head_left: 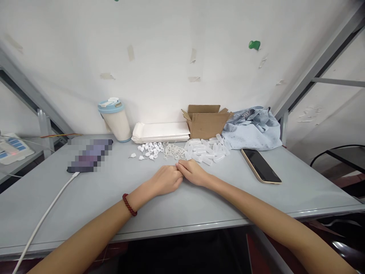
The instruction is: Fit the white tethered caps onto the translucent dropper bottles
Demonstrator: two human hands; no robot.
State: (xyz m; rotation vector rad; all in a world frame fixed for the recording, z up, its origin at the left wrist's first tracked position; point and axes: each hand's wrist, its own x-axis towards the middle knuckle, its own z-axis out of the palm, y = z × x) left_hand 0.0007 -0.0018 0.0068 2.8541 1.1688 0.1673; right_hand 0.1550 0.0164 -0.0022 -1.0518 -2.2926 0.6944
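My left hand (167, 179), with a dark red bead bracelet (129, 204) on its wrist, is closed with the fingers curled under. My right hand (195, 172) is also closed, and its thumb side presses against the left knuckles. Whatever either hand may hold is hidden. Just beyond them lie a tangle of thin whitish loops (174, 151), a pile of small white pointed caps (151, 149) to its left, and many translucent plastic tubes (203, 150) to its right.
Behind the small parts are a stack of white envelopes (161, 131), an open cardboard box (208, 123) and a light blue cloth (253, 131). A lidded cup (118, 123) and a cabled, pixelated device (89, 156) stand left; a phone (261, 165) lies right on the grey table (94, 201).
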